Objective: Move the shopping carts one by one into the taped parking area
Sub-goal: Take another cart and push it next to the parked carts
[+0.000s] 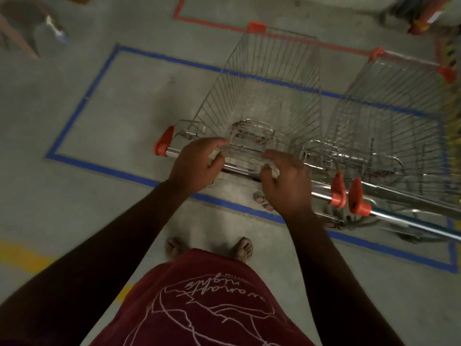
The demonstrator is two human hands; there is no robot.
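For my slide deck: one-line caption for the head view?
Both hands, left and right, on a cart's handle inside blue tape.
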